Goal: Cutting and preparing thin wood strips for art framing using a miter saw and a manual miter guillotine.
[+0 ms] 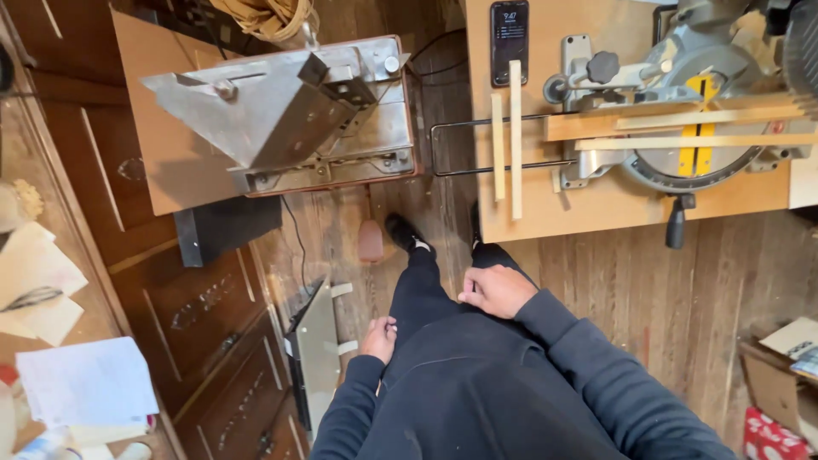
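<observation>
Right hand [497,290] curled empty against dark trouser thigh [417,294], left hand [378,338] loosely closed, empty; mitre saw [690,111] on table [596,209] ahead.

We look almost straight down from a single head-worn camera, over our dark-sleeved torso to the worn wooden plank floor [648,290] well below. The view faces forward onto the light plywood workbench [613,204] just ahead; no second view overlaps it.
</observation>
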